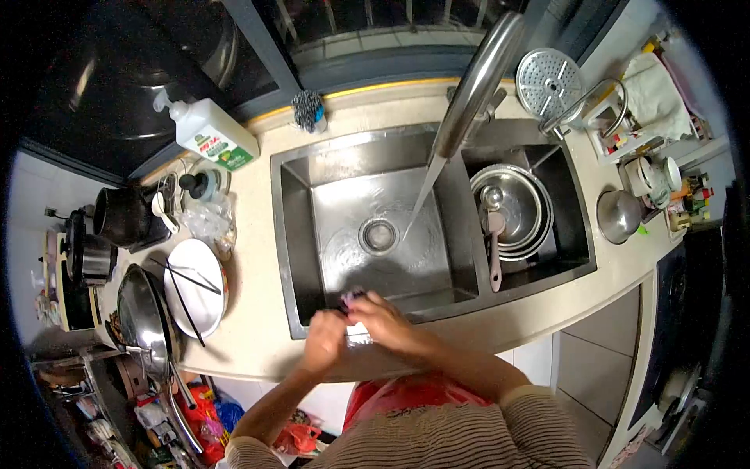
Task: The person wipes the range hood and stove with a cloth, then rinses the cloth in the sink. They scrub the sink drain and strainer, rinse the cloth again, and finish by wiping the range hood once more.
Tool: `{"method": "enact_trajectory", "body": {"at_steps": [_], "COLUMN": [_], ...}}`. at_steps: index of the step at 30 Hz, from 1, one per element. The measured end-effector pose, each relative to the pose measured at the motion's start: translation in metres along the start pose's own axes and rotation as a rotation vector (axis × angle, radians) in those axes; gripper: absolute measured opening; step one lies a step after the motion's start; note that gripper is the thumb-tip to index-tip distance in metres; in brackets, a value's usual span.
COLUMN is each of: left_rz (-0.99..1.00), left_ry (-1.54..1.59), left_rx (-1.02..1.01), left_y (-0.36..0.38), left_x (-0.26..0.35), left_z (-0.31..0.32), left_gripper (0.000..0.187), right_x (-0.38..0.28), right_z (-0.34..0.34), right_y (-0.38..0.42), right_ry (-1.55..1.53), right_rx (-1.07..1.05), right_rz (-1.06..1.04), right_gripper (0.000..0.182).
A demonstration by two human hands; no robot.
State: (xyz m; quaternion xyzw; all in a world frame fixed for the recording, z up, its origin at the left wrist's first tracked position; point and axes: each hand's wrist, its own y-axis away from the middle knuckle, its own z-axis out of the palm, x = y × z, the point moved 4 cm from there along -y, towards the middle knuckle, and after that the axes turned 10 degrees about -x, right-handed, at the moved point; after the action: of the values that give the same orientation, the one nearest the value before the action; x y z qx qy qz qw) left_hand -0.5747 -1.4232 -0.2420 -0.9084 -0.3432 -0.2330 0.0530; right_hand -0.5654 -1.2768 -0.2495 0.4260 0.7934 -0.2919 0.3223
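Note:
Both hands meet over the front edge of the large steel sink basin (391, 195), near its left corner. My left hand (325, 338) is closed, its fingers against the same small dark purple item (353, 297) that my right hand (378, 319) pinches. Fingers partly hide the item, and what it is cannot be made out. From the steel faucet (478, 86) a stream of water runs into the basin beside the round drain (379, 235). In the smaller basin on the right are nested steel bowls (525, 207) and a ladle with a pink handle (495, 252).
On the left counter stand a white pump bottle (212, 134), a plastic bag (207, 223), a white plate (187, 293) with dark chopsticks and a wok (143, 313). A scrubber (307, 109) sits behind the sink. At right are a steel bowl (619, 216) and a perforated disc (548, 82).

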Motion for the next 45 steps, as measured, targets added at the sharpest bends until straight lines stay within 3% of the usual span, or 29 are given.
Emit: {"method": "enact_trajectory", "body": {"at_steps": [2, 6, 7, 8, 9, 10, 11, 12, 13, 14, 17, 20, 24, 27, 30, 31, 32, 34, 36, 38, 40, 41, 42, 44, 45], "left_rz": [-0.275, -0.274, -0.217, -0.069, 0.062, 0.097, 0.135, 0.128, 0.119, 0.102, 0.028, -0.055, -0.331, -0.428, -0.576, -0.619, -0.651, -0.653, -0.882, -1.045, -0.951, -0.592, -0.577, -0.573, -0.634], "left_ry": [0.189, 0.386, 0.598, 0.515, 0.652, 0.539, 0.510, 0.534, 0.357, 0.183, -0.206, -0.227, -0.310, -0.155, 0.138, 0.468, 0.801, 1.072, 1.412, 1.632, 1.967, 1.987, 2.004, 2.087, 2.145], "left_rx": [0.171, 0.307, 0.319, 0.419, 0.514, 0.494, 0.572, 0.583, 0.593, 0.598, 0.437, 0.424, 0.564, 0.586, 0.720, 0.700, 0.666, 0.528, 0.520, 0.286, 0.072, 0.045, -0.009, -0.055, -0.076], "left_y": [-0.034, -0.130, -0.159, -0.190, -0.220, -0.250, -0.276, -0.302, -0.322, -0.337, -0.359, -0.337, -0.282, -0.253, -0.222, -0.216, -0.207, -0.187, -0.185, -0.190, -0.196, -0.205, -0.211, -0.230, -0.238], "left_x": [-0.015, -0.002, -0.001, 0.010, 0.030, 0.030, 0.032, 0.023, 0.014, 0.004, -0.055, -0.084, -0.109, -0.100, -0.092, -0.087, -0.081, -0.094, -0.041, 0.005, 0.023, -0.008, -0.025, -0.039, -0.049], "left_z": [-0.019, -0.035, -0.027, -0.031, -0.047, -0.048, -0.057, -0.055, -0.058, -0.057, -0.040, -0.033, -0.047, -0.054, -0.037, -0.027, -0.014, 0.040, 0.041, 0.039, 0.062, 0.096, 0.110, 0.122, 0.132], "left_gripper": [0.005, 0.006, 0.009, 0.011, 0.011, 0.012, 0.013, 0.016, 0.015, 0.014, 0.013, 0.014, 0.018, 0.017, 0.012, 0.014, 0.015, 0.022, 0.036, 0.043, 0.043, 0.053, 0.050, 0.044, 0.043], "right_x": [0.039, 0.074, 0.116, 0.128, 0.141, 0.155, 0.171, 0.186, 0.200, 0.192, 0.237, 0.220, 0.203, 0.182, 0.162, 0.174, 0.171, 0.164, 0.164, 0.153, 0.156, 0.156, 0.170, 0.156, 0.156], "right_z": [0.002, -0.098, -0.109, -0.140, -0.167, -0.194, -0.215, -0.228, -0.241, -0.250, -0.218, -0.202, -0.164, -0.146, -0.133, -0.116, -0.110, -0.099, -0.111, -0.121, -0.104, -0.097, -0.072, -0.088, -0.098], "right_y": [-0.031, -0.042, -0.040, -0.040, -0.042, -0.044, -0.048, -0.061, -0.074, -0.090, -0.115, -0.141, -0.190, -0.206, -0.189, -0.178, -0.160, -0.123, -0.088, -0.054, -0.043, -0.035, -0.035, -0.025, -0.016], "right_ry": [-0.125, 0.279, 0.186, -0.106, -0.077, -0.048, 0.304, 0.353, 0.403, 0.666, 0.950, 0.844, 0.738, 0.582, 0.518, 0.205, 0.044, -0.282, -0.624, -0.859, -0.625, -0.502, -0.424, -0.294, -0.450], "right_rx": [0.042, 0.229, 0.209, 0.324, 0.408, 0.492, 0.546, 0.573, 0.600, 0.530, 0.384, 0.317, 0.168, 0.195, 0.002, 0.035, -0.004, -0.024, -0.036, -0.068, -0.072, -0.054, 0.110, 0.226, 0.280], "right_rz": [0.162, 0.025, 0.176, 0.208, 0.221, 0.235, 0.226, 0.178, 0.131, 0.117, 0.265, 0.220, 0.073, -0.130, -0.239, -0.211, -0.102, 0.128, 0.495, 0.893, 0.633, 0.512, 0.408, 0.349, 0.383], "right_gripper": [0.013, 0.011, 0.011, 0.012, 0.012, 0.013, 0.013, 0.013, 0.014, 0.017, 0.027, 0.034, 0.037, 0.031, 0.025, 0.022, 0.019, 0.014, 0.016, 0.023, 0.026, 0.028, 0.021, 0.017, 0.017]}}
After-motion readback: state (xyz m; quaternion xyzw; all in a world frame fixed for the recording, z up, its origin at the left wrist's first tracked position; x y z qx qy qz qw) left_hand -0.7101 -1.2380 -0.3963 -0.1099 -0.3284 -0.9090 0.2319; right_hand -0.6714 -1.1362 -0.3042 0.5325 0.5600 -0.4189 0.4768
